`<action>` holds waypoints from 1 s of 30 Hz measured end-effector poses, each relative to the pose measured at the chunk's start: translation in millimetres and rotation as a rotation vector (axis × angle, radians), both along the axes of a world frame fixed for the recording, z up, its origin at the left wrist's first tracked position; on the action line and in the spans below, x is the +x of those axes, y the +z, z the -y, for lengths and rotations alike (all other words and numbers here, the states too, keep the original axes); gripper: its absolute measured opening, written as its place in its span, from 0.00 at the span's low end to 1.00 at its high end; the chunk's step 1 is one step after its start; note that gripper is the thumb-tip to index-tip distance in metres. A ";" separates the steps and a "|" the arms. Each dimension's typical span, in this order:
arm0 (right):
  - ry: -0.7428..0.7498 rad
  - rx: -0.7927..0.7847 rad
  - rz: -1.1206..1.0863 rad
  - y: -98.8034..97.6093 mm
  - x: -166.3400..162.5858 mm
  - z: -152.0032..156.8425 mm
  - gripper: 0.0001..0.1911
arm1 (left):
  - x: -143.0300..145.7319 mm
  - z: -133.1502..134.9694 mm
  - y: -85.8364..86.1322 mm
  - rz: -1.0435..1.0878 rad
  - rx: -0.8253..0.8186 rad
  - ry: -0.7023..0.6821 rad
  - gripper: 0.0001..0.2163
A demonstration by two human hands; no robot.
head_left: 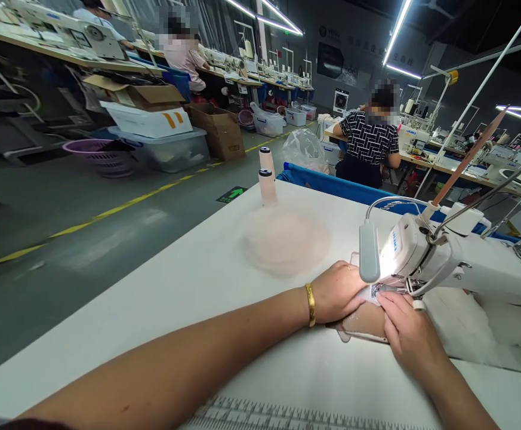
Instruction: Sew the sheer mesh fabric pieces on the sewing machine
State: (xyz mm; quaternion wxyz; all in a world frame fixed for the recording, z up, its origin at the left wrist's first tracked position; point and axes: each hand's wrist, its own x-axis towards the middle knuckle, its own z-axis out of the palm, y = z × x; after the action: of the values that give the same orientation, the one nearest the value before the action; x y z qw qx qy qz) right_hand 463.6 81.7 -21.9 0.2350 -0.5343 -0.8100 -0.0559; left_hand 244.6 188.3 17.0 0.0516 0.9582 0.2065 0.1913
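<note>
My left hand [338, 291], with a gold bangle on the wrist, lies on a small beige fabric piece [364, 322] at the needle of a white sewing machine [448, 260]. Its fingers are pressed down on the fabric, partly hidden behind the machine's lamp [369, 251]. My right hand [406, 331] rests on the same piece from the near side, fingertips pinching its edge close to the presser foot. The fabric lies flat on the white table [224, 334].
A pile of pale pink fabric pieces [287, 240] sits beyond my left hand, with two thread cones [267, 176] behind it. A ruler strip [287, 415] runs along the near table edge. Other people sit at machines ahead and across the aisle with boxes and bins.
</note>
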 end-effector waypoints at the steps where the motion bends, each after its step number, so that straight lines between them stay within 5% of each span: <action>1: 0.013 0.014 -0.009 0.7 0.5 0.2 0.23 | -0.3 2.3 1.6 -0.018 0.016 0.032 0.09; 5: 0.146 0.047 -0.101 13.4 -3.4 5.1 0.23 | -1.7 19.1 11.1 -0.106 0.123 0.142 0.17; 11: 0.211 -0.078 -0.057 33.3 -14.9 13.8 0.17 | -9.6 33.0 21.7 -0.095 -0.068 -0.063 0.14; 14: 0.155 -0.110 0.023 31.9 -12.6 15.0 0.13 | -11.5 28.2 15.6 -0.100 -0.086 -0.034 0.05; 22: 0.158 -0.086 0.017 29.2 -7.9 20.1 0.15 | -8.5 30.7 -6.1 -0.017 -0.038 -0.162 0.05; 30: 0.130 -0.057 0.021 28.4 -7.6 15.6 0.17 | -9.1 33.3 -9.6 0.031 -0.027 -0.124 0.05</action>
State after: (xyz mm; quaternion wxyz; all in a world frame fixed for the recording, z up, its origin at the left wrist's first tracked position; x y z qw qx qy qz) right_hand 456.0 66.1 6.5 0.2142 -0.4862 -0.8469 -0.0231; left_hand 235.5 154.9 7.5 0.0793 0.9653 0.1483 0.1997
